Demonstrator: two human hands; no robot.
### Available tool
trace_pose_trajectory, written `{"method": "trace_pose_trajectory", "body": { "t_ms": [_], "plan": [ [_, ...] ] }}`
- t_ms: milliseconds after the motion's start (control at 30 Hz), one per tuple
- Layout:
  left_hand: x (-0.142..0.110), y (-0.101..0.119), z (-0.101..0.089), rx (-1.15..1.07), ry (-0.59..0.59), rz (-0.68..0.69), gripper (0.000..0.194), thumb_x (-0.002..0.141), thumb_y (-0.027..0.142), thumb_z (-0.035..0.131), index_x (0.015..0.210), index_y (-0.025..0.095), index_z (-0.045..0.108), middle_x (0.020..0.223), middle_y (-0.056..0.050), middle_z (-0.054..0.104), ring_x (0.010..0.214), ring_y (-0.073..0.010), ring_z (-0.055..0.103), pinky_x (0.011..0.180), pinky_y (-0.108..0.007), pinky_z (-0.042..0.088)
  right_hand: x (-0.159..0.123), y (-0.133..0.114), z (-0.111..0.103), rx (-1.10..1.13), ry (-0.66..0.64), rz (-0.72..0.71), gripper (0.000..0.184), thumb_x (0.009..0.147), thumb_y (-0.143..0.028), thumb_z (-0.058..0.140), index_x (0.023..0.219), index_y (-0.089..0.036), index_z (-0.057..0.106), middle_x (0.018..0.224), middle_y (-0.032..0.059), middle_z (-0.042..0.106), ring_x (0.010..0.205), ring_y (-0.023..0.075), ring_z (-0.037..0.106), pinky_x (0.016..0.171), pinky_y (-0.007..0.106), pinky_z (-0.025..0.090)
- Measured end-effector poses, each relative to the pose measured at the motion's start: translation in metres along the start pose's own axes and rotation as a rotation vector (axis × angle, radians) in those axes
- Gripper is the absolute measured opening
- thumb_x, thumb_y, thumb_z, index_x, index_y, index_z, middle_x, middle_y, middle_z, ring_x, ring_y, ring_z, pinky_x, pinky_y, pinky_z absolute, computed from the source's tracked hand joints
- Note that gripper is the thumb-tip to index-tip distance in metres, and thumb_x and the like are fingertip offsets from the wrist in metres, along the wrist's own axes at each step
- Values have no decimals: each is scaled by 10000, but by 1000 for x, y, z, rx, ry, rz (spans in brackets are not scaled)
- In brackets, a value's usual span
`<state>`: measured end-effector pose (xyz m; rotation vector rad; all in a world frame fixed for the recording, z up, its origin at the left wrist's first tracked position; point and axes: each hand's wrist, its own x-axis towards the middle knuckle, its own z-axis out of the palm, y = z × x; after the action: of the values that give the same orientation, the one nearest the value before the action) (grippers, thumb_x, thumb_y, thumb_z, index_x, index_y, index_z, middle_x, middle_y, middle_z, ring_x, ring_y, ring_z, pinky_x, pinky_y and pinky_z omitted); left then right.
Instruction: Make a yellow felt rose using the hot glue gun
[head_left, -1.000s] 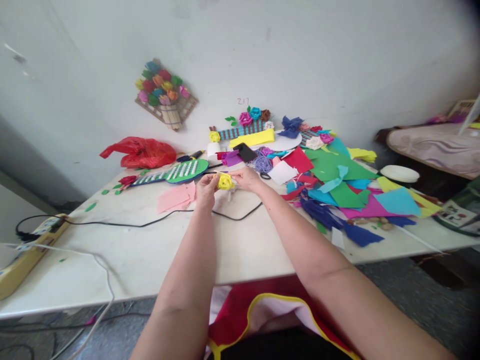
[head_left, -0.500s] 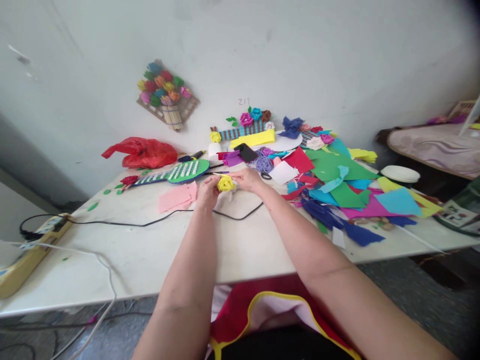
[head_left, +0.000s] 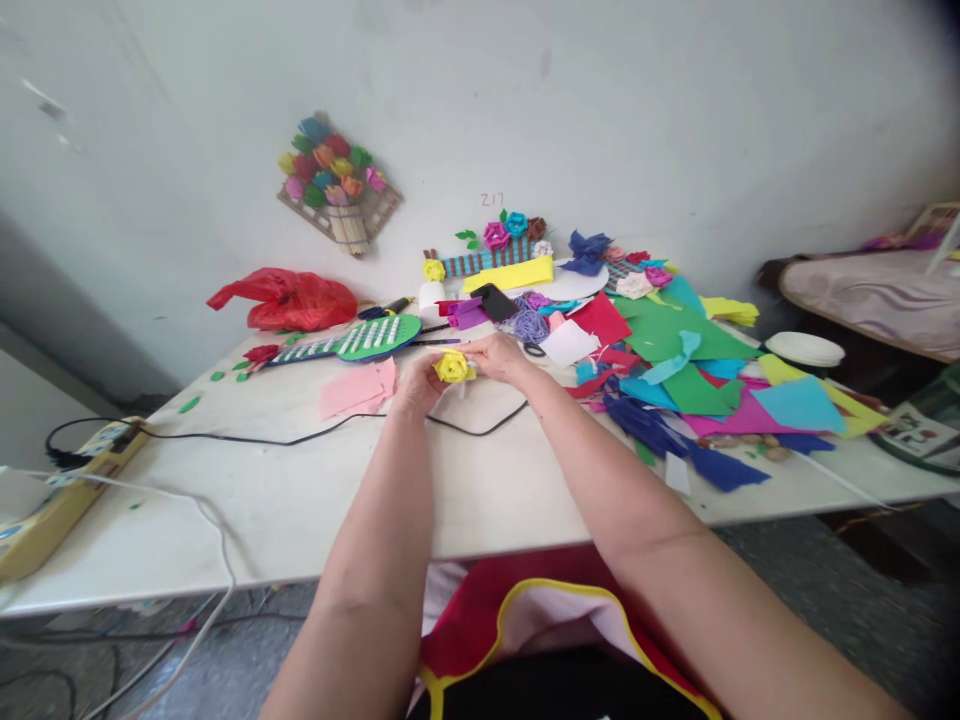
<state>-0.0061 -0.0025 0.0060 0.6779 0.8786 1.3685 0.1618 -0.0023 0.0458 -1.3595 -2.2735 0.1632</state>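
Between my two hands, just above the table, is a yellow paper flower [head_left: 454, 367] with folded petals. My left hand [head_left: 417, 382] is closed on its left side, the fingertips partly hidden behind it. On the other side my right hand [head_left: 498, 357] reaches in with its fingers closed at the flower's upper right edge. A small whitish piece hangs below the flower, too blurred to name. Left of my hands lie pink paper sheets [head_left: 358, 388], and behind them a green guitar-shaped craft [head_left: 377, 338] with white strips.
Coloured paper scraps [head_left: 694, 335] cover the table's right side, near a black phone [head_left: 493, 301] and purple yarn [head_left: 528, 322]. A black cable [head_left: 247, 437] crosses in front of my hands from a power strip [head_left: 94, 480]. A red plastic bag [head_left: 300, 300] lies back left.
The yellow flower has turned slightly so its face shows more. Both hands stay on it in nearly the same place; the whole view has shifted a little.
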Motion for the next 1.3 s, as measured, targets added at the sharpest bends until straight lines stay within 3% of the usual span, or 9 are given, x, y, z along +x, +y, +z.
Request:
{"method": "trace_pose_trajectory", "body": {
  "t_ms": [300,667,1067,1300],
  "plan": [
    [-2,0,2,-59,-7,-28,172,656,74,591,816,108,643,675,-70,684,643,-199,686,610,-297,587,1,0,1,25,-3,-19,331,920,-277,573,1217,-353,699,1189,-3,736,1127,193,686,940,264,511],
    [-12,4,10,-52,-31,-15,217,599,44,544,786,127,618,700,-59,685,653,-182,675,641,-284,585,0,-2,-2,30,-16,-43,322,919,-298,581,1211,-358,700,1192,-12,732,1126,177,687,935,251,507],
    [-7,2,5,11,-62,27,221,546,50,576,744,131,629,694,-55,681,750,-219,690,726,-336,589,-1,-3,-6,-25,-3,-41,310,908,-278,592,1171,-382,719,1199,-27,728,1161,195,672,963,281,507],
    [-10,4,7,56,-60,7,175,548,72,564,701,113,640,684,-85,694,776,-249,703,739,-352,594,0,-1,-4,-32,-23,-63,314,917,-260,577,1185,-339,720,1208,11,721,1159,202,673,952,276,502]
  ]
}}
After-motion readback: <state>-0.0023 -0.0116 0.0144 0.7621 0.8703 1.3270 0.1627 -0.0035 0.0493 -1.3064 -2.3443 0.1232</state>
